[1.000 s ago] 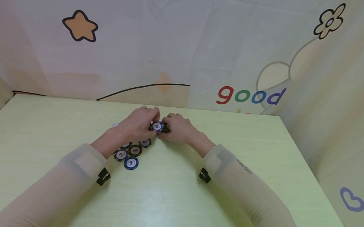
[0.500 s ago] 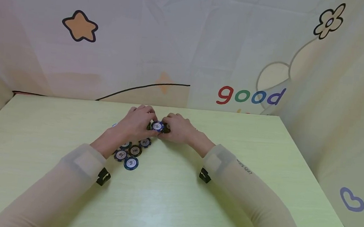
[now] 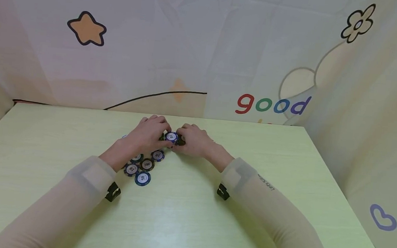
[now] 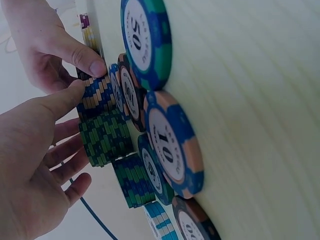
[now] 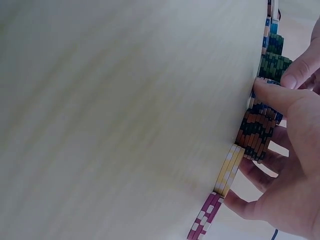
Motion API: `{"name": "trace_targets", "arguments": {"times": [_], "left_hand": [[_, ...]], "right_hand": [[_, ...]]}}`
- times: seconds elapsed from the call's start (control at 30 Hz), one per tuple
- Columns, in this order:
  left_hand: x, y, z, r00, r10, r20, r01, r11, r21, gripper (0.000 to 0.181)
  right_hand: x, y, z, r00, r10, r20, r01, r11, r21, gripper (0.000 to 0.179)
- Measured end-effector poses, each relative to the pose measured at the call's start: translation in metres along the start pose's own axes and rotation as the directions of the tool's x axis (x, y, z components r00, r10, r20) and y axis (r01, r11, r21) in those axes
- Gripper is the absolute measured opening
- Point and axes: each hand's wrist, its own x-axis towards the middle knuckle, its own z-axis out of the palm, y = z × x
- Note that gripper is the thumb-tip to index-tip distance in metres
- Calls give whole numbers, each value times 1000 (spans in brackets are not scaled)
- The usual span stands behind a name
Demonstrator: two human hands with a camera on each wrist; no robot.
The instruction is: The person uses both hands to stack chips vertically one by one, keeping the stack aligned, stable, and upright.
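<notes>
Both hands meet at a stack of blue-and-tan poker chips (image 3: pixel 171 137) near the table's far edge. My left hand (image 3: pixel 148 136) holds it from the left, its thumb on the near side and its fingers behind. From the right, my right hand (image 3: pixel 195 140) holds the same stack, thumb in front. In the left wrist view, a green chip stack (image 4: pixel 106 137) stands beside the left fingers. A black-and-brown stack (image 5: pixel 255 136) sits within the right hand's curve in the right wrist view. Loose chips, one marked 10 (image 4: pixel 170 145), lie in front of the stacks.
The stacks form a row, with a darker green stack (image 4: pixel 134 180) and a blue-and-white one (image 4: pixel 161 222) to the left. Low yellow (image 5: pixel 230 170) and purple (image 5: pixel 205 216) stacks continue it rightward. A printed curtain (image 3: pixel 137 54) hangs behind the table (image 3: pixel 182 218).
My left hand has shifted slightly left, and its fingertips have moved off the top of the blue stack. The right hand stays in place, and the loose chips lie as before.
</notes>
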Motion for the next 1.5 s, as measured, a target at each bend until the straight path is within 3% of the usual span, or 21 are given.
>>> {"name": "trace_targets", "arguments": {"times": [0.8, 1.1, 1.37, 1.5], "left_hand": [[-1, 0, 1, 1000, -1, 4, 1, 1000, -13, 43], [-7, -1, -1, 1000, 3, -4, -3, 1000, -1, 61], [-19, 3, -3, 999, 33, -42, -32, 999, 14, 35], [-24, 8, -6, 999, 52, -8, -52, 998, 21, 24]], "right_hand": [[1, -2, 1, 1000, 6, 4, -6, 1000, -7, 52], [1, -1, 1, 1000, 25, 19, -25, 1000, -6, 55], [1, -2, 2, 1000, 25, 19, -25, 1000, -9, 54], [0, -3, 2, 999, 33, 21, -33, 999, -6, 55]]}}
